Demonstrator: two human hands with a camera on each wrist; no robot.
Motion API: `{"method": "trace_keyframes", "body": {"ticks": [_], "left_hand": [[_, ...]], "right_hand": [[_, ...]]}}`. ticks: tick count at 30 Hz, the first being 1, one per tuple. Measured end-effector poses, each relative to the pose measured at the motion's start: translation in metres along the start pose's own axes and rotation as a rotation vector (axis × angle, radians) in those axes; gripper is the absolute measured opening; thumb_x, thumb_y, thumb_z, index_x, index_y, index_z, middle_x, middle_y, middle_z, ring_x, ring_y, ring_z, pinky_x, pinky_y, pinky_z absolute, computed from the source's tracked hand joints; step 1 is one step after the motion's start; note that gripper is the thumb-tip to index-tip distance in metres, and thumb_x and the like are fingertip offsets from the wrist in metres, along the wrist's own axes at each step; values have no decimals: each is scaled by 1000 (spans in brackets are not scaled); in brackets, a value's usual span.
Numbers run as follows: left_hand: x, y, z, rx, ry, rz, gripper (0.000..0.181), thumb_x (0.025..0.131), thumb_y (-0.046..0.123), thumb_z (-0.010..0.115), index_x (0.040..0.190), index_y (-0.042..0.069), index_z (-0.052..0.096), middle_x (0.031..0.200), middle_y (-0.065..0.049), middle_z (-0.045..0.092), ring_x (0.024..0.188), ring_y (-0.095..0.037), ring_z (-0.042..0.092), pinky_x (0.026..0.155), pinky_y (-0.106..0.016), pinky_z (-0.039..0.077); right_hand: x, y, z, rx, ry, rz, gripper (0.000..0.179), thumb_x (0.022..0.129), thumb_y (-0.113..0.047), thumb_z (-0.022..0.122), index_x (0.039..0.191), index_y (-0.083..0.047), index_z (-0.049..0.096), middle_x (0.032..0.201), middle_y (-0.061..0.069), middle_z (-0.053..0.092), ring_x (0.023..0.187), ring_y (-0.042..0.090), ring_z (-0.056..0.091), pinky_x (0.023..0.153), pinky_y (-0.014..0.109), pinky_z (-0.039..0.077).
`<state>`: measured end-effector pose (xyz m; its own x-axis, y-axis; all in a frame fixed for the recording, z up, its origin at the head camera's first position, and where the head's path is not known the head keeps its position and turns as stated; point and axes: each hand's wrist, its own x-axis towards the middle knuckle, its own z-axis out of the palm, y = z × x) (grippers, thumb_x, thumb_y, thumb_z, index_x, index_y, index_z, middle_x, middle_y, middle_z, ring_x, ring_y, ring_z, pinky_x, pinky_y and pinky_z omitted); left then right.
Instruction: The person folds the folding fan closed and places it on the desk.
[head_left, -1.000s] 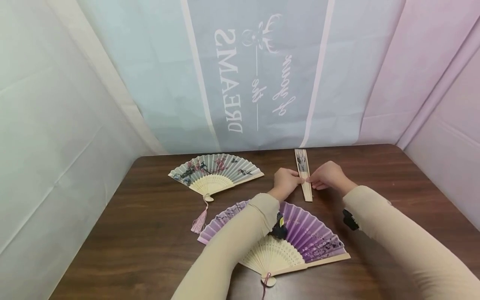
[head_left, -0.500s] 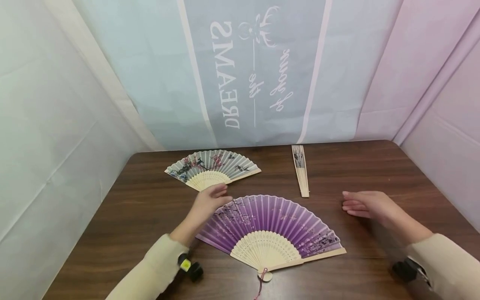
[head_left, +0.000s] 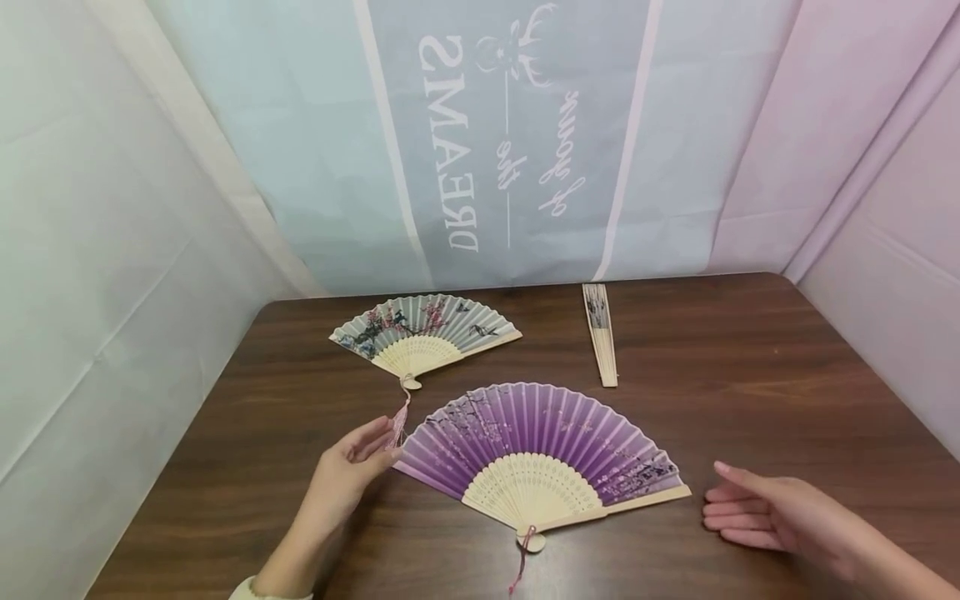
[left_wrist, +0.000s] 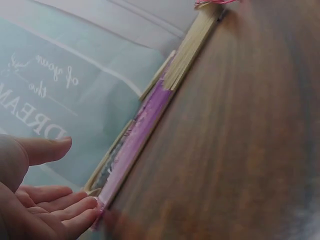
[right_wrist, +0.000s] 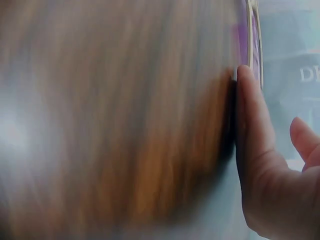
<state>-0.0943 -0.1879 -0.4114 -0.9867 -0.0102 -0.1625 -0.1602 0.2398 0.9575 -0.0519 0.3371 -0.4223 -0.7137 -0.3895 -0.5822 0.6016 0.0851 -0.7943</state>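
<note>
A purple folding fan (head_left: 570, 425) lies spread on the table, its pale ribs toward the front and a dark pink cord at its pivot. My left hand (head_left: 345, 479) is at the fan's left corner, thumb apart from loosely bent fingers; whether it touches the fan I cannot tell. In the left wrist view that hand (left_wrist: 47, 200) holds nothing. To the right of the fan, a short gap away, my right hand (head_left: 780, 517) has its fingers extended. The right wrist view shows this hand (right_wrist: 272, 160) with thumb raised and nothing gripped.
Behind, a grey flowered fan (head_left: 423, 329) lies spread, its pink tassel (head_left: 401, 423) by my left fingers. A folded fan (head_left: 601, 342) lies at the back, right of centre. A printed cloth (head_left: 510, 150) hangs behind the brown table (head_left: 750, 375).
Both hands have let go of the folded fan and come back toward the front. They parted, the left to the purple fan's left corner, the right to its right side.
</note>
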Motion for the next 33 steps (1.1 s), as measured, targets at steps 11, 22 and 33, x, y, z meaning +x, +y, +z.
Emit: {"method": "trace_keyframes", "body": {"ticks": [11,22,33], "left_hand": [[-18,-7,0,21,9,-64,59,88,14,76,140,-2,52,138,-19,61,131,-31,56,105,-30,55],[-21,-7,4,-28,12,-50,58,87,11,75,139,-2,53,137,-20,61,130,-33,57,102,-27,56],[-20,-11,9,-57,42,-34,56,86,9,76,137,-3,55,135,-21,62,128,-31,59,94,-14,56]], "right_hand": [[18,23,67,387,-323,3,53,110,-33,30,127,10,57,123,19,68,117,24,67,107,33,54],[40,17,115,420,-353,-23,55,109,-31,35,131,18,47,124,21,68,116,24,67,108,33,53],[53,15,139,498,-310,-48,34,108,-22,43,113,5,63,113,15,73,108,19,70,104,28,55]]}}
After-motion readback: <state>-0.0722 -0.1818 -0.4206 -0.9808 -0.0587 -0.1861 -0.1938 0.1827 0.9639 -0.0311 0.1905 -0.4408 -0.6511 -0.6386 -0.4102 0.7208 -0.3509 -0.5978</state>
